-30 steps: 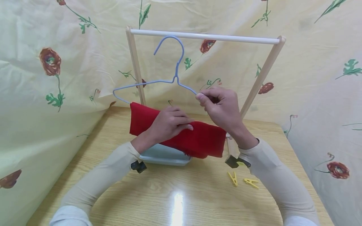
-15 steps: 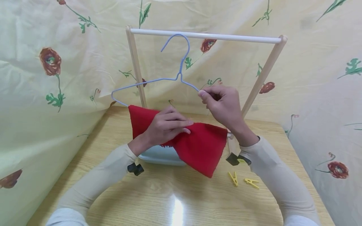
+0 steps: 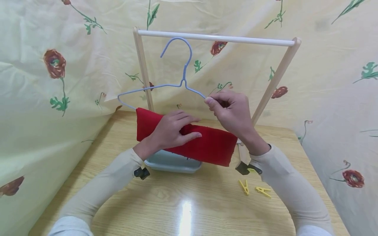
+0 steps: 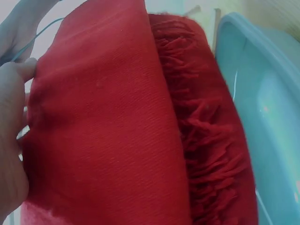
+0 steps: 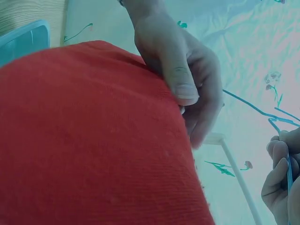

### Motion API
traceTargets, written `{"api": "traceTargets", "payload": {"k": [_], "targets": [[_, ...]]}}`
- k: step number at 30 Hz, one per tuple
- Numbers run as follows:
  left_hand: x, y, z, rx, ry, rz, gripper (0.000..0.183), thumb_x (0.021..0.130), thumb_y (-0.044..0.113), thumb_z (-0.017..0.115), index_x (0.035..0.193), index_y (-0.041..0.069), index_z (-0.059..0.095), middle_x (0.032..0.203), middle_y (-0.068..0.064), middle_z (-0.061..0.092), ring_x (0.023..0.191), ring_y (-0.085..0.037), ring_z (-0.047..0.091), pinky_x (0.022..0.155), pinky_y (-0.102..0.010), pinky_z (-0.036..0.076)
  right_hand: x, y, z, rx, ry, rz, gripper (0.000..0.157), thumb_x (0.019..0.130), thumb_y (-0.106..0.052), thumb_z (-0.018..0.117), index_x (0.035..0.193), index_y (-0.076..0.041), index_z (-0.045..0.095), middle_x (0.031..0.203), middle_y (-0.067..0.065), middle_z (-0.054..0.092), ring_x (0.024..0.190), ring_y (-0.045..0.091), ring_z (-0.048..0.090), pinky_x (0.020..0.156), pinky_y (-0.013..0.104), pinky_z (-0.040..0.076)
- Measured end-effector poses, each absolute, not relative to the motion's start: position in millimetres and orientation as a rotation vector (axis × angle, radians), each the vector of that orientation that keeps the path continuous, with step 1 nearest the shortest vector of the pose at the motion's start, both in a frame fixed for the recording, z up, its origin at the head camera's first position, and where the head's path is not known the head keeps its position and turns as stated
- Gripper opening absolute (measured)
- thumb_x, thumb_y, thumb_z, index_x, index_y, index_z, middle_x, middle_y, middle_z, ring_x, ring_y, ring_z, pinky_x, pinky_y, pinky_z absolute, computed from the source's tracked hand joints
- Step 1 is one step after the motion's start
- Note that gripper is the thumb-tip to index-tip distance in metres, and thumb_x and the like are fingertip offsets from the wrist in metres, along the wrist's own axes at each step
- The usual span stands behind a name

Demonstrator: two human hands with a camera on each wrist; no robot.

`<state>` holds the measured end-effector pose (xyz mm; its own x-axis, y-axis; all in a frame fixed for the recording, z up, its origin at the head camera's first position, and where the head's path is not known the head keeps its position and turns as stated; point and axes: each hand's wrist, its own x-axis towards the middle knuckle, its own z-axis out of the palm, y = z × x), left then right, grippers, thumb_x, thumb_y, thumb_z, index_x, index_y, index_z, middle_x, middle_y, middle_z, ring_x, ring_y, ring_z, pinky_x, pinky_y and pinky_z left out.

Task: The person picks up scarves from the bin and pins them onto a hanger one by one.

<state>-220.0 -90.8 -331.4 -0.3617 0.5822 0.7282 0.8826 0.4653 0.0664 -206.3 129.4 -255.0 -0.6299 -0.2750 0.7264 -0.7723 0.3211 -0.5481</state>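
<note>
On the left, the blue hanger (image 3: pixel 184 72) pokes a bare corner out past the red cloth (image 3: pixel 211 144); the cloth hangs down from the low part of the hanger, over the back of the pale blue tub (image 3: pixel 174 169); its long side runs left to right and slopes down to the right, and its fringe shows underneath; the left hand (image 3: pixel 172 129) lies across the middle of the cloth, so it is the nearer hand; its grip is loose, thumb on the front, fingers by the top edge, with a wide gap between; the hanger is long from left to right too and dips to the right; its hook points up, with the tip to the left, in front of the white bar (image 3: pixel 236 39); I cannot tell if they touch; then the right hand (image 3: pixel 233 111) pinches the hanger's right shoulder in a tight grip; the cloth lies below and left of that pinch; two yellow pegs (image 3: pixel 244 187) (image 3: pixel 263 192) lie farther right on the counter (image 3: pixel 141 209).
</note>
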Motion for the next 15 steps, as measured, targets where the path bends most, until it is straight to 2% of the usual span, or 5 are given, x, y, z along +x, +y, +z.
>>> {"api": "traceTargets", "payload": {"k": [5,10,15], "targets": [[-221.5,-87.7,-330.5,-1.245,-2.184,-0.525,0.042,0.087,0.040,0.082,0.117,0.011,0.078,0.105,-0.003,0.078,0.093,-0.017,0.072,0.083,-0.031,0.057,-205.4,129.6,-255.6,0.914,-2.079,1.283,0.005,0.091,0.000,0.074,0.092,0.004,0.078,0.073,0.007,0.066,0.058,0.013,0.055,0.052,0.019,0.047],[-222.4,-87.1,-332.7,-1.273,-2.159,-0.573,0.033,0.086,0.027,0.084,0.114,0.010,0.079,0.101,-0.004,0.079,0.090,-0.018,0.074,0.082,-0.031,0.056,-206.0,130.4,-257.4,0.928,-2.078,1.279,0.004,0.090,0.001,0.075,0.092,0.003,0.078,0.073,0.007,0.065,0.058,0.013,0.054,0.052,0.019,0.045],[-225.1,-86.9,-336.8,-1.279,-2.044,-0.666,0.031,0.083,0.017,0.086,0.113,0.009,0.080,0.099,-0.005,0.079,0.090,-0.018,0.074,0.081,-0.030,0.055,-207.2,131.2,-259.3,0.935,-2.101,1.252,0.005,0.091,0.000,0.075,0.094,0.002,0.078,0.074,0.006,0.065,0.059,0.016,0.051,0.051,0.020,0.042]]}}
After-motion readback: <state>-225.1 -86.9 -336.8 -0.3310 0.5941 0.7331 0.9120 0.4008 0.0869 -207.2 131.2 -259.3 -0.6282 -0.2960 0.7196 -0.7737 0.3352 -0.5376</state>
